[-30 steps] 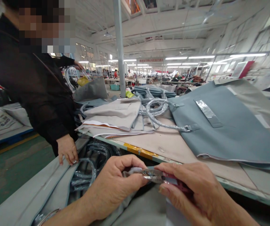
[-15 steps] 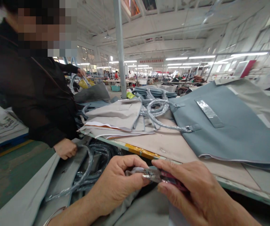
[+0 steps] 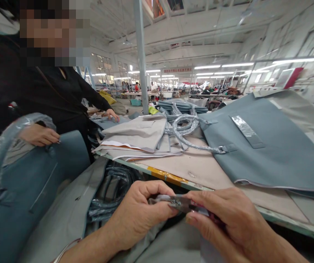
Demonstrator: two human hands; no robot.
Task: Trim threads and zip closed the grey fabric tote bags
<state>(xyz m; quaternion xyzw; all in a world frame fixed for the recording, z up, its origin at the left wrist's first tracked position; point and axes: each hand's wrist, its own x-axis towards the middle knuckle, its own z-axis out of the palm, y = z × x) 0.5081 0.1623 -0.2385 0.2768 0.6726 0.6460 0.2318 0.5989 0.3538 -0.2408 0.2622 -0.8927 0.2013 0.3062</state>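
Observation:
In my right hand (image 3: 228, 219) is a pair of pliers (image 3: 184, 204) with dark red grips, its metal jaws pointing left. My left hand (image 3: 143, 212) pinches a small greyish piece (image 3: 159, 198) between thumb and forefinger. The jaws meet this piece right at my left fingertips; whether they grip it cannot be made out. Below both hands lies grey sheet material (image 3: 173, 243), partly covered by my wrists.
A table (image 3: 197, 171) bears light grey panels (image 3: 135, 131) and a blue-grey bag panel (image 3: 239, 146) with plastic-wrapped handles (image 3: 182, 133). At left a person in black (image 3: 36, 84) holds a blue-grey bag (image 3: 22, 193). Wrapped handles (image 3: 113, 190) lie below the table edge.
The person at left has brought a blue-grey bag with a wrapped handle into the left foreground, and their other hand now rests over the table. My hands and the pliers stay nearly in place.

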